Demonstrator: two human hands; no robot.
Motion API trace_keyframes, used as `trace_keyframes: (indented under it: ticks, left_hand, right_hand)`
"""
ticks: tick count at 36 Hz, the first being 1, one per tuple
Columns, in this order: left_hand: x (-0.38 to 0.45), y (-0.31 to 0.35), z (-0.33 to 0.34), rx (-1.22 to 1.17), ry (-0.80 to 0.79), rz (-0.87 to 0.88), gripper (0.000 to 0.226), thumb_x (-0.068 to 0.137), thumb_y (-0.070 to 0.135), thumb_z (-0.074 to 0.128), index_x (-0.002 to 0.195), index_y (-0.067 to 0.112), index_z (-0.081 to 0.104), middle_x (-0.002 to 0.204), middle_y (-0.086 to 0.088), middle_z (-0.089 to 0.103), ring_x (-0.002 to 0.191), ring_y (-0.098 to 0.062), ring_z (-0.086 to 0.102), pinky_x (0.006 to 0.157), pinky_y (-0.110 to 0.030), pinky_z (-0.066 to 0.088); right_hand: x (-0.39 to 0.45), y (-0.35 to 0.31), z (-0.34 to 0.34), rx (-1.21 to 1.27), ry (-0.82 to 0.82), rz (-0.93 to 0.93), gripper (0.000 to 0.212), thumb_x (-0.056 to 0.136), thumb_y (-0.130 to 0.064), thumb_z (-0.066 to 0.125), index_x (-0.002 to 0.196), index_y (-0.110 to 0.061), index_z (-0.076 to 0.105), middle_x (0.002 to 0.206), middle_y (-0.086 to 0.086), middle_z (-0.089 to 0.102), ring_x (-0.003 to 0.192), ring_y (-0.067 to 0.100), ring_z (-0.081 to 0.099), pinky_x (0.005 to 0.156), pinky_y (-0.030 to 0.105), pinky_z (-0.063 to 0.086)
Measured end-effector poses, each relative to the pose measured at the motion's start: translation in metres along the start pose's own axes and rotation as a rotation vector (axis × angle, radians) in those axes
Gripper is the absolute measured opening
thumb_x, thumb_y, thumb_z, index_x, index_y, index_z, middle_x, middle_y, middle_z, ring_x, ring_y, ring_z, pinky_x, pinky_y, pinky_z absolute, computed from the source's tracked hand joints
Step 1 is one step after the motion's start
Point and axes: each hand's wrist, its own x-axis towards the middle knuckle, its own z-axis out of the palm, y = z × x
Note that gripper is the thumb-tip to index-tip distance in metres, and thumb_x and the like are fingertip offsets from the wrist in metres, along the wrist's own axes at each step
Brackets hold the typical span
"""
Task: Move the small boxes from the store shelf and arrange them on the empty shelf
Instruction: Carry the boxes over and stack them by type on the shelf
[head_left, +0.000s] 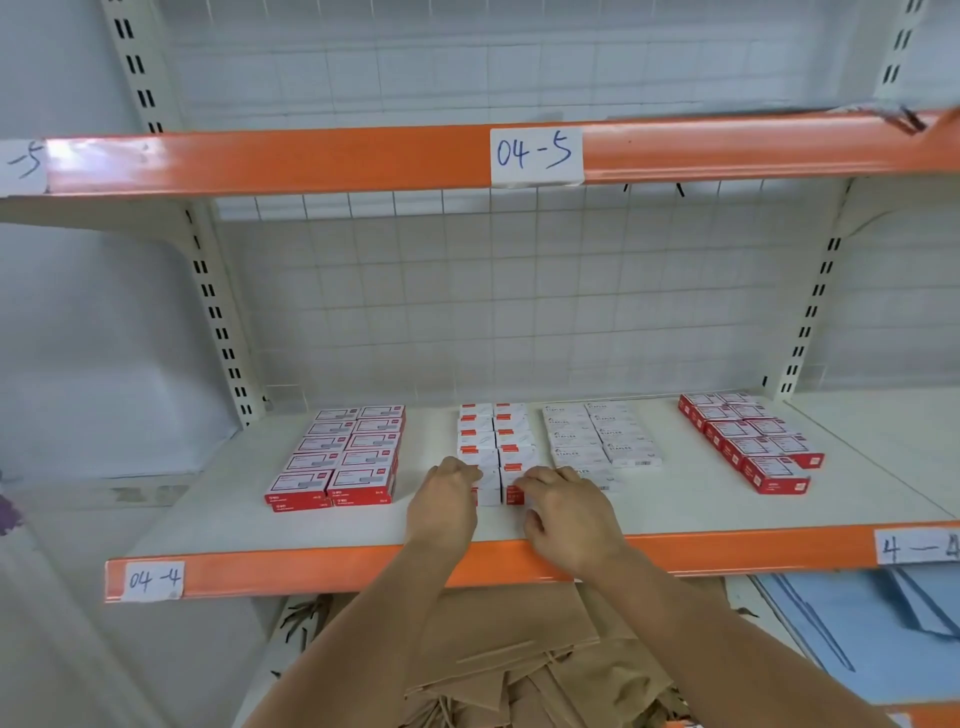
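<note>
Head view shows both hands at the front of the white-and-orange boxes (493, 447) in the middle of the shelf (218, 514). Left hand (445, 499) has its fingers curled onto the near-left box of that double row; right hand (563, 506) pinches the near-right box (511, 493) between fingertips and thumb. Both boxes sit on the shelf, touching the row behind, so this looks like squaring up rather than carrying.

Beside them to the right lie white staple boxes (597, 436), with one more partly hidden behind the right hand. Red boxes (343, 457) stand in a neat block to the left, and another red block (748, 439) well apart on the far right.

Four groups already stand arranged. I judge the job well along; how many boxes remain elsewhere cannot be told. Brown paper (519, 649) lies below the shelf.
</note>
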Motion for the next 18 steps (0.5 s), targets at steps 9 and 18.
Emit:
trace_keyframes:
  ticks: [9,18]
  left_hand:
    - [-0.001,0.028,-0.016,0.034,0.033,0.073,0.039,0.1,0.036,0.042,0.136,0.022,0.05,0.135,0.003,0.051,0.126,-0.014,0.041,0.093,-0.03,0.043]
    - [-0.009,0.093,-0.007,-0.003,-0.172,0.17,0.046,0.101,0.047,0.035,0.138,0.022,0.047,0.14,0.0,0.047,0.13,-0.018,0.039,0.099,-0.035,0.04]
  right_hand:
    - [-0.008,0.017,-0.021,-0.059,-0.01,0.13,0.038,0.096,-0.03,0.041,0.131,-0.02,0.052,0.131,-0.003,0.055,0.119,0.019,0.047,0.094,0.031,0.042]
    - [-0.054,0.073,-0.058,-0.074,-0.021,0.341,0.046,0.099,-0.041,0.038,0.141,-0.023,0.042,0.14,-0.004,0.049,0.122,0.019,0.048,0.093,0.032,0.043]
